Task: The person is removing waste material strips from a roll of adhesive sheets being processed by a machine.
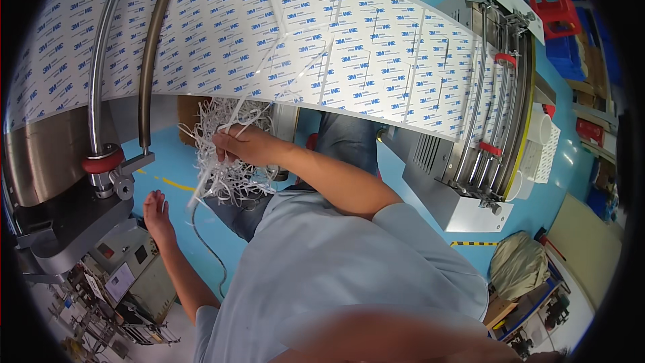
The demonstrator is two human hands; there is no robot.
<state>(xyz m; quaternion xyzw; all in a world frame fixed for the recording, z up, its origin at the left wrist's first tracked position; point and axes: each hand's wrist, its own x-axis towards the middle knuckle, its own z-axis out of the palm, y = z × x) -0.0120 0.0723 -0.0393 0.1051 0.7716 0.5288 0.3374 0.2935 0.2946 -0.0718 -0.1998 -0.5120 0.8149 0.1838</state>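
Observation:
A wide white sheet (222, 47) with blue print stretches across in front of me, with thin cut lines over its right half. My right hand (245, 145) is closed on a thin white strip (269, 58) that runs down from the sheet. Below and around that hand hangs a tangled heap of narrow white strips (235, 178), partly over a brown carton (190, 121). Off to the left, beside the dark machine base, my left hand (159, 215) is raised with its fingers apart and nothing in it.
Metal rollers (149, 60) cross the sheet at the left, above a black machine bracket (74, 228). At the right stands a grey machine (463, 181) with steel rods and red collars. A red stool (549, 12) is at the far right; a cable (207, 245) hangs near my left arm.

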